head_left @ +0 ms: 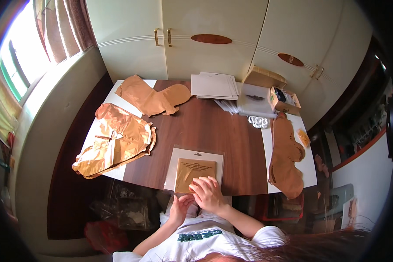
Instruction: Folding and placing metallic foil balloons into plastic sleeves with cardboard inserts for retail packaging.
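At the table's front edge lies a white card [170, 169] with a hang hole, in a clear plastic sleeve. On it rests a flat, folded golden-brown foil balloon [185, 176] with small dark print. My right hand [208, 192] lies over the balloon's lower right part, its fingers stretched out and slightly bent. Just below the card's front edge is my left hand [179, 209], thumb raised and fingers reaching toward the right. Nothing shows in its grasp, though its fingertips are partly hidden near the right hand.
Flat foil balloons lie at the left [118, 135], far left [150, 96] and right [286, 157]. Behind are stacked white cards [214, 85], clear sleeves [253, 104], a small open box [286, 100] and white rings [258, 122]. A yellow packet [303, 137] lies at right.
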### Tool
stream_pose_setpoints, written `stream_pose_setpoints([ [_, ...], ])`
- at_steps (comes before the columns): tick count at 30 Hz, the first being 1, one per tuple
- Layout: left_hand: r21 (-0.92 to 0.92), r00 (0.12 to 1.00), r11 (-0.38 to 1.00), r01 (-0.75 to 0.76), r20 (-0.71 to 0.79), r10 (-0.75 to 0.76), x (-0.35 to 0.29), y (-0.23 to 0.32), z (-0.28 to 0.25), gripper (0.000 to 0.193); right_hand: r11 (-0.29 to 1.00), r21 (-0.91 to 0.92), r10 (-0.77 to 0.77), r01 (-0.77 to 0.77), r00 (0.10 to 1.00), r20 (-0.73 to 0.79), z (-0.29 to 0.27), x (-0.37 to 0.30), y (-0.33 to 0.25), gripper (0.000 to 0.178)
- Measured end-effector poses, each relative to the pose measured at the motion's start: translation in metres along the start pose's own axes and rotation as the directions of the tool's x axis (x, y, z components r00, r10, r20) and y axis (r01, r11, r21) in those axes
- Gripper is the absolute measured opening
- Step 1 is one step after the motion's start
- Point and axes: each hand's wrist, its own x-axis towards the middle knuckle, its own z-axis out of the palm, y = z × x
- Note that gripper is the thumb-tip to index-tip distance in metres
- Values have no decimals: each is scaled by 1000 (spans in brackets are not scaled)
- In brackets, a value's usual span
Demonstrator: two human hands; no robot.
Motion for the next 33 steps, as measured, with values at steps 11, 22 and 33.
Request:
stream_pose_setpoints([
  [11, -2, 995, 997, 82, -50, -82, 3, 10, 13, 68, 998, -25, 62, -61, 998, 19, 15, -1, 16, 34],
  [22, 875, 837, -339, -345, 450, 310, -2, 98, 41, 26, 999, -28, 43, -38, 982, 185, -4, -8, 51, 54],
  [33, 557, 695, -641, -528, 717, 51, 42, 115, 9, 30, 998, 61, -42, 33, 987, 155, -6, -12, 62, 44],
])
